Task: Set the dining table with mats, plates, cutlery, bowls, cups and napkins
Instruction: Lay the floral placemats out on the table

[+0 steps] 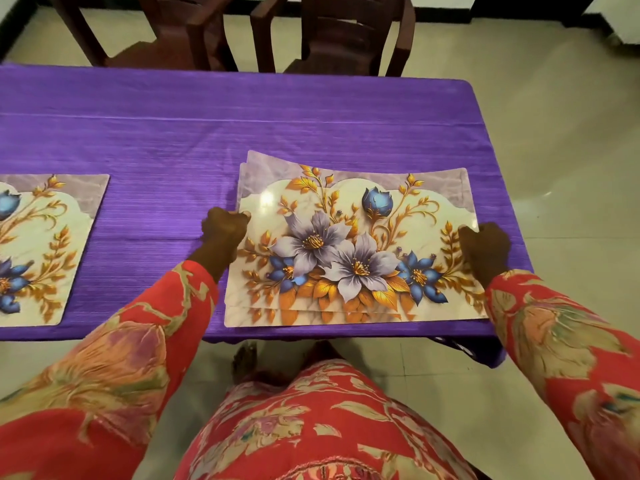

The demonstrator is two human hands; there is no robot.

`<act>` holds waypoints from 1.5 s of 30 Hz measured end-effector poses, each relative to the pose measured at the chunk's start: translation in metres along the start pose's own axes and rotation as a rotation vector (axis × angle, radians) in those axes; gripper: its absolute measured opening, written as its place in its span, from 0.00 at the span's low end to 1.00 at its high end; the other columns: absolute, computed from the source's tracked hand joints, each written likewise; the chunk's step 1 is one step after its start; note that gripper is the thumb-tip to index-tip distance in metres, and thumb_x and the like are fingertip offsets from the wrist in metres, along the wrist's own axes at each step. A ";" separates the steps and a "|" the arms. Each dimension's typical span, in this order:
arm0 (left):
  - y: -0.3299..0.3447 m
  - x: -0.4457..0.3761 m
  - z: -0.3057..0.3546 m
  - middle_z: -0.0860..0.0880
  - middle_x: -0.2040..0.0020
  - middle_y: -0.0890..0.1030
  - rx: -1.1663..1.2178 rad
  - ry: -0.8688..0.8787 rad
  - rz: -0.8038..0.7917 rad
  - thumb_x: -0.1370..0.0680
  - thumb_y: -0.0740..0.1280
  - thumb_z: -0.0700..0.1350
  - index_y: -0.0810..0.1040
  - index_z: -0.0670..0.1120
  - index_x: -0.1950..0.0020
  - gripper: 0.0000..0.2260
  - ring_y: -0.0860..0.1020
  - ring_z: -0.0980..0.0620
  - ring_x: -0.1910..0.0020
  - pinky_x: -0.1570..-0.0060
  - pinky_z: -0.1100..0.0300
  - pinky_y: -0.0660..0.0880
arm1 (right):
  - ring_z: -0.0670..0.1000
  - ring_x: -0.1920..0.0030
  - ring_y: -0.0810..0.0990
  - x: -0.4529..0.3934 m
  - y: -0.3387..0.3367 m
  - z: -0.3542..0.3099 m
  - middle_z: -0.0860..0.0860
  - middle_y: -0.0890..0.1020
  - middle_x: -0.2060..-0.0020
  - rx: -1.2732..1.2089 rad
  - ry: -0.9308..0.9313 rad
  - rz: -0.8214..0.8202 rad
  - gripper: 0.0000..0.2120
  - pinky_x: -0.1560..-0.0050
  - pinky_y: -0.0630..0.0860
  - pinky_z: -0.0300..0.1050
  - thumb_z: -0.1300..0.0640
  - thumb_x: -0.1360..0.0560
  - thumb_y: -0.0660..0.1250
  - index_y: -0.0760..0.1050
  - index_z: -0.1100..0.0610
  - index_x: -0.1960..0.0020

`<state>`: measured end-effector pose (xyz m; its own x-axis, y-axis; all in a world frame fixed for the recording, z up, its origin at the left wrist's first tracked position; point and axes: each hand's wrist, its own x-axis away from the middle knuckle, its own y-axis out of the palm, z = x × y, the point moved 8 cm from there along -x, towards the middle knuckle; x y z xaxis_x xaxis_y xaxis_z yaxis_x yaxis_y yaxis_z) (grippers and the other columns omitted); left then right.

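Early stage: one floral placemat point(45, 244) laid, well left of the fingers. Left hand point(223, 230) and right hand point(485, 249) pinch opposite edges of the placemat stack point(346, 244); plates, cutlery, bowls, cups and napkins are nowhere visible.

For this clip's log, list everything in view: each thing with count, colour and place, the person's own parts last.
Stack of mats: several, exact count unclear, floral on marble white, near edge of table, right.
Single mat: one, same floral print, near edge, left, partly cut off.
Tablecloth: one, purple, covering table.
Chairs: two, dark brown, far side.
Floor: beige tiles.
Left hand: grips stack's left edge.
Right hand: grips stack's right edge.
Sleeves: two, red floral.
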<state>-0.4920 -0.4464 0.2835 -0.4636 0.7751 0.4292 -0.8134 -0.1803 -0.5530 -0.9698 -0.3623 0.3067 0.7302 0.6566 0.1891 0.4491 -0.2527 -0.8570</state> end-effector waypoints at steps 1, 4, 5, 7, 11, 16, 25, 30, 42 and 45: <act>0.001 0.003 0.007 0.38 0.40 0.77 -0.038 0.007 0.011 0.26 0.69 0.47 0.76 0.38 0.42 0.17 0.76 0.38 0.41 0.41 0.50 0.73 | 0.66 0.41 0.73 0.000 -0.001 -0.001 0.67 0.76 0.43 0.000 0.008 -0.002 0.22 0.43 0.70 0.55 0.51 0.25 0.61 0.73 0.69 0.43; 0.011 0.008 0.028 0.36 0.36 0.73 -0.072 0.051 0.000 0.22 0.63 0.45 0.66 0.35 0.35 0.20 0.73 0.37 0.38 0.41 0.51 0.72 | 0.66 0.41 0.73 -0.002 -0.005 -0.005 0.67 0.75 0.43 -0.009 0.024 0.003 0.29 0.44 0.70 0.55 0.46 0.31 0.57 0.72 0.69 0.43; 0.011 0.007 0.033 0.36 0.36 0.73 -0.073 0.061 -0.002 0.22 0.63 0.45 0.64 0.35 0.34 0.20 0.73 0.37 0.38 0.41 0.50 0.73 | 0.66 0.40 0.73 -0.003 -0.007 -0.007 0.67 0.75 0.42 -0.006 0.032 0.003 0.29 0.43 0.70 0.54 0.46 0.30 0.57 0.72 0.69 0.42; 0.011 0.003 0.040 0.35 0.39 0.75 -0.042 0.076 -0.011 0.22 0.64 0.45 0.67 0.35 0.37 0.19 0.75 0.38 0.40 0.45 0.50 0.74 | 0.65 0.39 0.72 -0.007 -0.006 -0.007 0.66 0.74 0.40 -0.006 0.059 -0.008 0.24 0.42 0.69 0.54 0.50 0.27 0.58 0.71 0.69 0.40; 0.015 -0.006 0.031 0.40 0.68 0.73 0.089 0.078 -0.160 0.27 0.72 0.46 0.72 0.41 0.68 0.15 0.75 0.48 0.61 0.62 0.51 0.75 | 0.66 0.36 0.70 -0.014 -0.002 -0.003 0.67 0.72 0.37 -0.009 0.079 -0.053 0.20 0.38 0.67 0.53 0.56 0.23 0.58 0.68 0.70 0.37; 0.015 -0.005 0.011 0.33 0.49 0.79 -0.265 0.128 -0.128 0.22 0.64 0.50 0.78 0.35 0.51 0.17 0.76 0.36 0.46 0.51 0.50 0.72 | 0.66 0.36 0.70 -0.015 0.001 0.000 0.66 0.72 0.37 -0.004 0.089 -0.087 0.20 0.40 0.67 0.52 0.55 0.22 0.58 0.68 0.69 0.37; 0.019 0.005 0.000 0.33 0.32 0.66 -0.389 0.037 -0.065 0.20 0.58 0.51 0.70 0.39 0.33 0.21 0.63 0.36 0.32 0.33 0.50 0.59 | 0.66 0.38 0.71 -0.008 0.001 0.004 0.67 0.73 0.39 -0.016 0.075 -0.071 0.20 0.42 0.68 0.51 0.55 0.23 0.59 0.69 0.70 0.39; 0.016 0.007 0.000 0.34 0.33 0.66 -0.413 0.049 -0.058 0.20 0.59 0.51 0.71 0.41 0.33 0.19 0.62 0.37 0.31 0.33 0.51 0.60 | 0.65 0.40 0.73 -0.003 -0.002 0.007 0.66 0.75 0.42 0.013 0.066 -0.063 0.18 0.44 0.70 0.51 0.56 0.23 0.59 0.71 0.69 0.41; 0.011 0.005 -0.011 0.41 0.42 0.79 -0.413 0.062 -0.075 0.22 0.59 0.52 0.77 0.40 0.42 0.18 0.66 0.40 0.36 0.38 0.49 0.66 | 0.66 0.43 0.74 0.006 -0.004 0.011 0.65 0.76 0.44 0.017 0.048 -0.028 0.19 0.52 0.66 0.48 0.53 0.23 0.59 0.72 0.70 0.44; 0.011 0.002 -0.015 0.39 0.42 0.79 -0.408 0.065 -0.072 0.22 0.59 0.52 0.77 0.39 0.42 0.19 0.66 0.39 0.37 0.39 0.50 0.65 | 0.66 0.42 0.74 0.007 -0.004 0.009 0.66 0.76 0.44 0.013 0.056 -0.028 0.19 0.50 0.68 0.49 0.53 0.23 0.59 0.72 0.69 0.43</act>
<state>-0.4968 -0.4377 0.2675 -0.3765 0.8160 0.4386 -0.6315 0.1204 -0.7660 -0.9715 -0.3498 0.3073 0.7452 0.6225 0.2391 0.4634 -0.2255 -0.8570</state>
